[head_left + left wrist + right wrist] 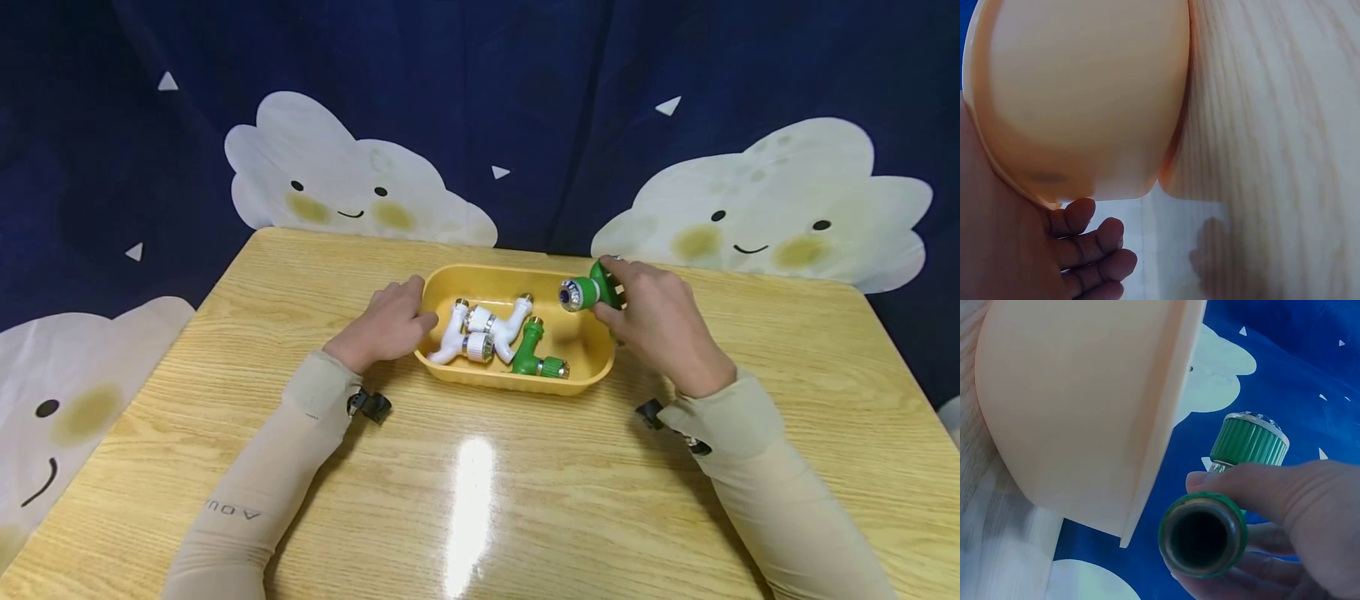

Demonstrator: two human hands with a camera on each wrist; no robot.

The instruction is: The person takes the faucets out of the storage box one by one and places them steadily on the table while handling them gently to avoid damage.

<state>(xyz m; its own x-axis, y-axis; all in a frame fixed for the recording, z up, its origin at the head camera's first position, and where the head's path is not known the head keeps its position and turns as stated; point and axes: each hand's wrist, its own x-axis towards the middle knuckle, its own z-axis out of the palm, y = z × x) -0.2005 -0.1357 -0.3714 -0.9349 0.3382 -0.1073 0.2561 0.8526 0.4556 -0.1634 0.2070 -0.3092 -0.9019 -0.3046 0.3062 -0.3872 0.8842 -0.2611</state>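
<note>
A yellow plastic tub stands on the table. My left hand grips its left end at the rim; in the left wrist view the fingers curl beside the tub wall. Above the tub's right end, my right hand holds a green tap between thumb and fingers. The right wrist view shows that tap's open round end and ribbed green knob. Inside the tub lie a white tap, a second white tap and another green tap.
The wooden table extends around the tub, with a bright light reflection in front. Behind it hangs a dark blue cloth printed with smiling clouds. A small black device sits at the left wrist, another at the right.
</note>
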